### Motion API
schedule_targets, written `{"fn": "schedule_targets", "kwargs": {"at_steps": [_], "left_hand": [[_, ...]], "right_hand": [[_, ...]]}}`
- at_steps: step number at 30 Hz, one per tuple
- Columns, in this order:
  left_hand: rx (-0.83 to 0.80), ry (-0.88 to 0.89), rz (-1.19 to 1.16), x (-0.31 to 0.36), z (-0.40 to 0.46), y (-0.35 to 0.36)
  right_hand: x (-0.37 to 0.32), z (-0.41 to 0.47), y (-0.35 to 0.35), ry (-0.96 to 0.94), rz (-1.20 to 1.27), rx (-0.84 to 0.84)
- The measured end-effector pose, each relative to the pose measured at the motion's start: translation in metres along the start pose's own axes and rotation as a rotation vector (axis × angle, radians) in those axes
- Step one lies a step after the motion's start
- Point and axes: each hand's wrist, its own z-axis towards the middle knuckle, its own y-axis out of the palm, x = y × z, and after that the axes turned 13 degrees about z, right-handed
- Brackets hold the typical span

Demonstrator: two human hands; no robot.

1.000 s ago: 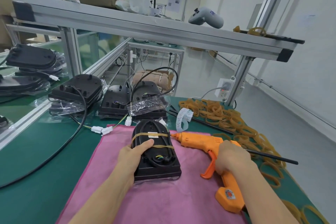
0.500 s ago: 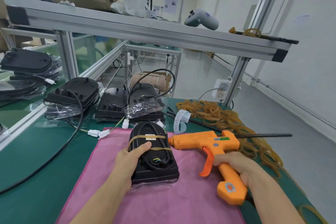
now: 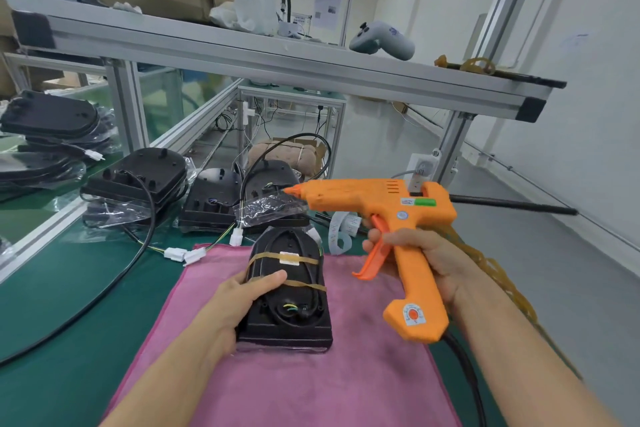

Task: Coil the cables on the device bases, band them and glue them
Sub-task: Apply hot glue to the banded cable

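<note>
Glue gun point(image 3: 377, 204) in your right hand point(image 3: 420, 258) is lifted clear of the pink cloth point(image 3: 363, 378), its barrel roughly level and its nozzle pointing left, above and beyond the device base point(image 3: 287, 291) and not touching it. Your right grip is curled round the orange handle, with a finger at the front by the long trigger. Your left hand point(image 3: 242, 298) holds the device base from its left side, thumb lying across the top and pressing near the lower rubber band point(image 3: 308, 285); the fingers wrap the far edge, so that grip is clamped on the base. The base sits flat on the pink cloth on the green table point(image 3: 69, 340), narrow rounded end away from you. Its black cable point(image 3: 313, 302) is coiled in the recess on top, and two tan bands cross it, the upper one point(image 3: 263, 258) passing under a small white label. Coloured wires show in the middle of the coil. Beyond the cloth, more black bases point(image 3: 145, 177) stand in clear plastic bags, with loose cables and white connectors point(image 3: 185, 255) trailing toward the cloth's far left corner. To the right, behind your right forearm, a heap of tan rubber bands point(image 3: 485, 263) lies on the table. The glue gun's black cord point(image 3: 464, 367) runs down from the handle's butt along the cloth's right edge. A grey controller point(image 3: 382, 42) rests on the aluminium shelf point(image 3: 242, 55) overhead.
</note>
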Motion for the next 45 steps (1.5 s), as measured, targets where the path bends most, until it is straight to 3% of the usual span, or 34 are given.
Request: {"fn": "schedule_targets", "kwargs": {"at_steps": [9,14,19,26,45], "left_hand": [[0.033,0.159,-0.055,-0.003,0.007,-0.020],[0.085,0.206,-0.113,-0.009,0.008,-0.021],[0.136,0.209,-0.132,-0.009,0.008,-0.018],[0.133,0.203,-0.138,-0.008,0.009,-0.017],[0.093,0.216,-0.133,-0.010,0.010,-0.019]], "right_hand": [[-0.013,0.019,0.020,0.112,-0.445,-0.120],[-0.016,0.022,0.016,0.074,-0.434,-0.064],[-0.021,0.008,0.001,0.119,-0.414,-0.179],[-0.020,-0.001,-0.001,0.144,-0.532,-0.250],[-0.020,0.000,0.003,0.121,-0.632,-0.221]]}}
